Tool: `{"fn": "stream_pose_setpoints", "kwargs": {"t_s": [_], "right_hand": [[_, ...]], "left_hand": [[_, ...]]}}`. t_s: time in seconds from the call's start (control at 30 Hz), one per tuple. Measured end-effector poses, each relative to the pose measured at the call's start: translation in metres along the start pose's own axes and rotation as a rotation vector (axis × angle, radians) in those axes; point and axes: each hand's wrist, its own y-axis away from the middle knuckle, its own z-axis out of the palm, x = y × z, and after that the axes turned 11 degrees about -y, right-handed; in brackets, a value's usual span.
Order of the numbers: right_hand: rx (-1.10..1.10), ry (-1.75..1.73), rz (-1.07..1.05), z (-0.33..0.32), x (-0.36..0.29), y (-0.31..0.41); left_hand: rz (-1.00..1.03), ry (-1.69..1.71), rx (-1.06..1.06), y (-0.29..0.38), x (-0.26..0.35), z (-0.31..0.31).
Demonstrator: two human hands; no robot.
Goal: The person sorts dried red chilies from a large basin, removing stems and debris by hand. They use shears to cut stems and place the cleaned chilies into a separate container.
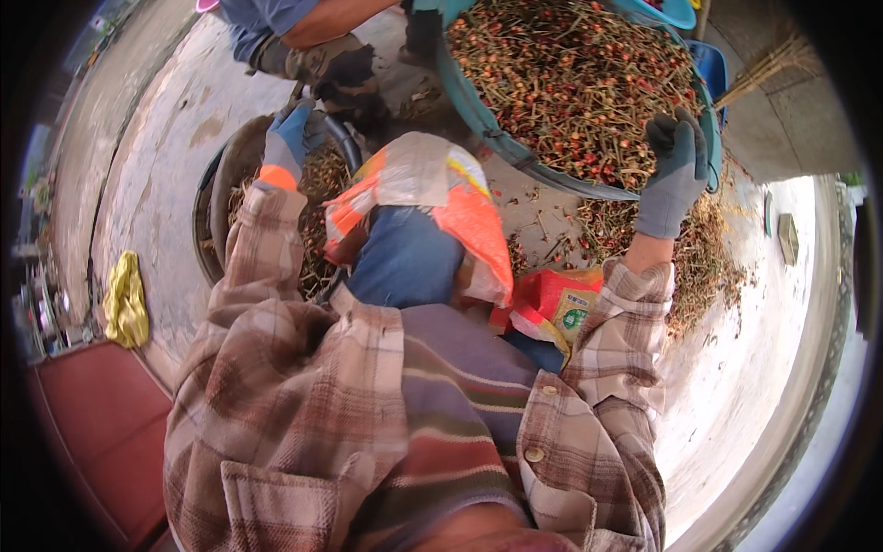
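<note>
My left hand (pixel 293 138), in a blue and grey work glove, is over the upper part of a dark basket (pixel 221 186) that holds stems; its fingers are partly hidden. My right hand (pixel 672 165), in a grey glove with dark fingertips, is at the near right rim of a large green tub (pixel 476 103). Small red fruits with dry stems (pixel 572 83) fill that tub. The right fingers are bent, and whether they hold the rim or some stems cannot be told. Between the hands, printed plastic sacking (pixel 414 172) covers one knee.
Loose stems (pixel 703 269) lie on the floor at the right. Across from me a person's arm and legs (pixel 338 55) are close to the dark basket. A straw broom (pixel 766 72) and a blue container (pixel 708 65) stand beyond the tub. A yellow cloth or bag (pixel 126 303) lies left.
</note>
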Motion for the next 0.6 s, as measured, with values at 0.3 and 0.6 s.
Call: {"fn": "stream_pose_setpoints", "kwargs": {"t_s": [0.3, 0.6], "right_hand": [[0.1, -0.32, 0.129, -0.008, -0.002, -0.008], [0.125, -0.23, 0.093, -0.002, -0.022, -0.007]], "left_hand": [[0.853, -1.157, -0.438, 0.023, 0.122, 0.2], [0.716, -1.932, -0.391, -0.062, 0.125, 0.31]]}}
